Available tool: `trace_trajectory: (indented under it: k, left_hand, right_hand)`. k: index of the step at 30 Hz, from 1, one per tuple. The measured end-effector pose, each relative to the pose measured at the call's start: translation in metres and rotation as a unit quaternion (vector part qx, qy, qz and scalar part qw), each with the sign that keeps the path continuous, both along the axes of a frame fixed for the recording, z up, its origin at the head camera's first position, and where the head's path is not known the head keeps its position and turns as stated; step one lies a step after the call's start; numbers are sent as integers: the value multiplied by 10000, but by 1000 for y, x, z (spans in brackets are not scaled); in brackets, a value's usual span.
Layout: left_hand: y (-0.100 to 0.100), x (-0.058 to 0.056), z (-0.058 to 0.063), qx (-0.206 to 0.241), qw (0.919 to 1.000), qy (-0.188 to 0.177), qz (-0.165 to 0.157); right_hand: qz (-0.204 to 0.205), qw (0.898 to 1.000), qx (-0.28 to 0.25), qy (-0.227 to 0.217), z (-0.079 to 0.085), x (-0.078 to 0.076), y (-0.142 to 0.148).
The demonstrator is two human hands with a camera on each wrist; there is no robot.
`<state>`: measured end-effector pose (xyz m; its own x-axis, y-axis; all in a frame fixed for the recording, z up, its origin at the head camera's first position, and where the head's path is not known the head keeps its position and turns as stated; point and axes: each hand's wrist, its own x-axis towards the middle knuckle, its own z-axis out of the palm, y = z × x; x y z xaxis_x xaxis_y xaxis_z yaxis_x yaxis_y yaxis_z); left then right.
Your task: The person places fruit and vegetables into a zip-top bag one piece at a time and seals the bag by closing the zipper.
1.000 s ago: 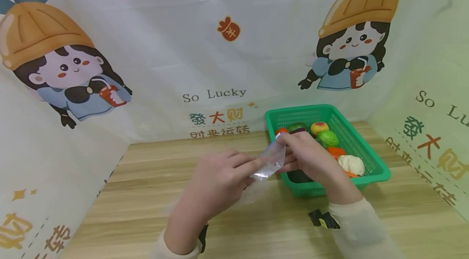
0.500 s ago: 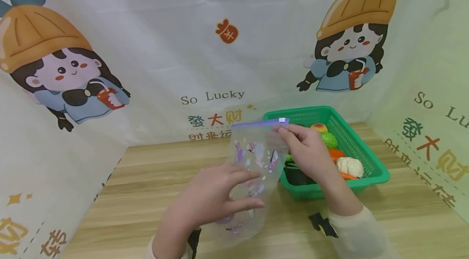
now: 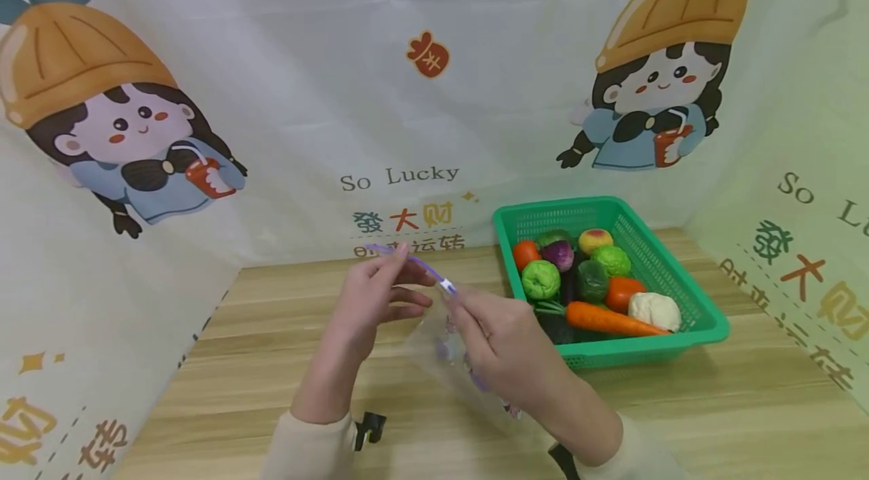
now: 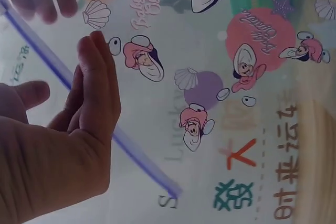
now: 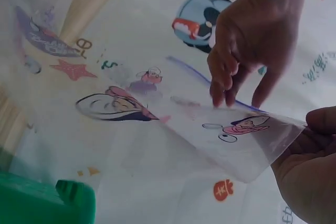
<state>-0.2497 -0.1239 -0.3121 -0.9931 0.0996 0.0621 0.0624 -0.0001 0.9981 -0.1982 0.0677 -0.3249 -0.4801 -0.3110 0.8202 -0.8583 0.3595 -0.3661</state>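
A clear slider zip bag (image 3: 441,348) with purple edging and printed cartoon shells hangs slanted between the hands. My right hand (image 3: 509,348) pinches its top corner beside the white slider (image 3: 446,285). At the other part of the purple zip strip (image 4: 142,161), my left hand (image 3: 370,295) has thumb and fingers spread apart, with the strip passing between them. The right wrist view shows the left fingers (image 5: 226,80) loosely bent along the strip and the right thumb (image 5: 321,120) pressed on the corner. The lower bag is partly hidden behind the right forearm.
A green plastic basket (image 3: 706,321) stands right of the hands on the wooden table (image 3: 231,382). In it lie a carrot (image 3: 607,319), a cauliflower (image 3: 655,310), a green cabbage (image 3: 541,280) and several other vegetables. Printed cloth (image 3: 305,87) walls the back and sides.
Held upright by the right hand half a second ago, the bag now slants with its corner lower and further left. The left hand has risen from the bag's middle to its zip edge.
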Motion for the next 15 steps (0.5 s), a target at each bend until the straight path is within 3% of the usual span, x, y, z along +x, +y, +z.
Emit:
trace_trajectory:
  k: [3,7,15]
  left_hand:
    - [-6,-8,-5,221,9991,-354,19]
    - [-13,-14,-13,344,9974,-626,-62]
    - [-12,-16,-14,40,9980,-499,-392]
  right_hand:
    - [-105,9990,216,365,-6,2,-5]
    - [-118,9982,427,412,-11,3,-6]
    - [169,9970,606,459,-11,2,-8]
